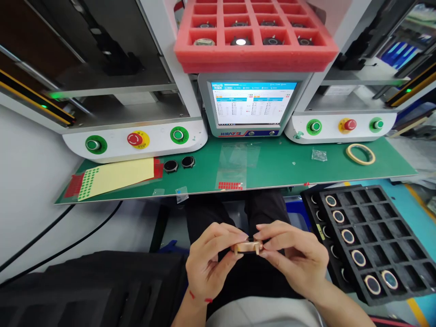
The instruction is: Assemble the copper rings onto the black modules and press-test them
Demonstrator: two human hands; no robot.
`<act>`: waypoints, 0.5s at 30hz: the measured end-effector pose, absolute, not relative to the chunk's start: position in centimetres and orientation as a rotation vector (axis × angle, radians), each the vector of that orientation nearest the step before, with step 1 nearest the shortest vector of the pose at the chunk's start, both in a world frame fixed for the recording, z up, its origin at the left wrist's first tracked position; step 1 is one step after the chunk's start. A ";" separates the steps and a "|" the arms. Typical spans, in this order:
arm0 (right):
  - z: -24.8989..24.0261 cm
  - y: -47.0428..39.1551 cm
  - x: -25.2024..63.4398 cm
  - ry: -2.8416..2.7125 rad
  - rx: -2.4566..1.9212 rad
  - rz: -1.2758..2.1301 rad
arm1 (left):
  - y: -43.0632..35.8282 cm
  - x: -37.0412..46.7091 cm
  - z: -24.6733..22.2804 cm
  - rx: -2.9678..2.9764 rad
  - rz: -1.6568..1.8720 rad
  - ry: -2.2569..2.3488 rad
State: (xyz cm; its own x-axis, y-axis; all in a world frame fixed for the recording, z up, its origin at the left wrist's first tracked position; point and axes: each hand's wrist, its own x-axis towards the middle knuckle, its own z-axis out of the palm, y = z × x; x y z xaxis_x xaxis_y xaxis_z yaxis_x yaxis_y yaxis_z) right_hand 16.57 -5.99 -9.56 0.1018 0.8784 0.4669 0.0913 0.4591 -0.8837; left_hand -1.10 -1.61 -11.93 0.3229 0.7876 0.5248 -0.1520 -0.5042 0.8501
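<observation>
Between my two hands, over my lap, is a rose-gold watch case (248, 246), turned edge-on with its lugs showing. My left hand (214, 256) pinches its left end between thumb and fingers. At the other end, the thumb and fingertips of my right hand (295, 254) grip it as well. The face of the watch case is turned out of sight. Small red marks, like bits of tape, are on my left wrist.
Right of me sits a black foam tray (384, 231) with several rose-gold watch cases. The green bench (272, 168) carries two dark watch cases (170, 166), sticker sheets (119, 179) and a tape roll (360, 154). Behind are a monitor (250, 104), press buttons (135, 139) and a red foam tray (255, 61).
</observation>
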 end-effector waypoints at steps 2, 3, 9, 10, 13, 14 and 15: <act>-9.2 -5.7 17.4 -1.460 -0.920 0.828 | -1.5 -1.2 -11.8 1.691 1.285 0.565; -9.0 -5.6 17.7 -1.510 -0.905 0.870 | -1.5 -1.3 -11.8 1.694 1.270 0.560; -9.5 -6.2 18.1 -1.524 -0.915 0.883 | -1.8 -1.0 -11.8 1.728 1.310 0.535; -9.9 -6.5 17.8 -1.497 -0.918 0.859 | -1.9 -0.9 -11.8 1.734 1.319 0.538; -10.8 -7.2 16.9 -1.349 -0.883 0.799 | -2.0 -0.7 -11.7 1.750 1.345 0.546; -11.0 -7.3 16.7 -1.303 -0.877 0.789 | -2.0 -0.7 -11.7 1.756 1.356 0.545; -11.0 -7.4 16.6 -1.286 -0.878 0.777 | -1.9 -0.6 -11.6 1.763 1.369 0.542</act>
